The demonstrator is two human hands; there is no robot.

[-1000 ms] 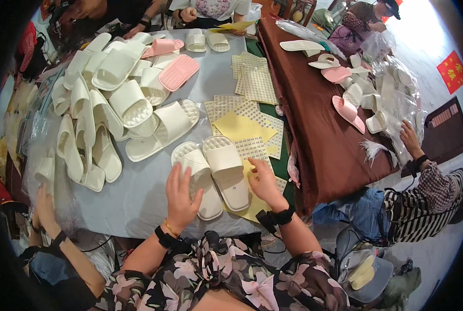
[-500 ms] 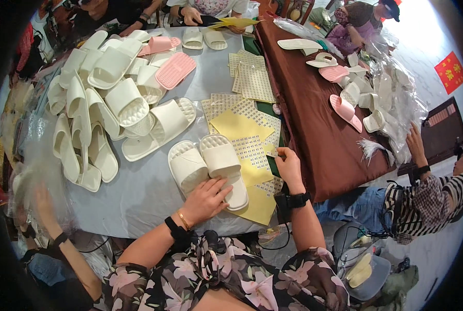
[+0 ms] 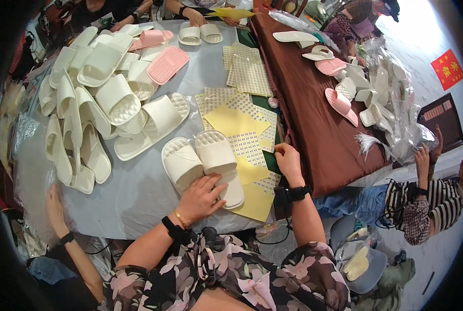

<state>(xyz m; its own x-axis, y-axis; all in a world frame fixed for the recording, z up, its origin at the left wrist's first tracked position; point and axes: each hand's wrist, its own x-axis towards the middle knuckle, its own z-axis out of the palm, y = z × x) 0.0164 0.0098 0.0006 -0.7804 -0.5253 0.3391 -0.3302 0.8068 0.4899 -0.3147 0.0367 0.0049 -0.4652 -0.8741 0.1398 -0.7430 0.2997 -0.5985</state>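
A pair of cream slippers lies side by side in front of me, toes away, the left slipper [image 3: 181, 165] slightly overlapping the right slipper [image 3: 215, 155]. My left hand [image 3: 203, 198] rests across their near ends with its fingers laid out flat, not gripping. To the right, past the yellow-backed label sheets [image 3: 247, 147], my right hand [image 3: 287, 161] hovers by the table's edge. Its thumb and forefinger are pinched together; anything between them is too small to make out. Small printed labels cover the sheets in rows, and some sheets overlap.
Cream and pink slippers [image 3: 118, 98] are heaped at the left of the grey-covered table [image 3: 138, 199]. More slippers [image 3: 341, 105] lie on a brown-covered surface [image 3: 314, 140] at right. A co-worker's hand [image 3: 194, 16] touches another pair at the far edge; another person's hand [image 3: 55, 207] is at left.
The view has shifted slightly. My hands keep nearly the same pose. The far co-worker's hand has come down to the far pair, and the left neighbour's hand has moved beside the table edge.
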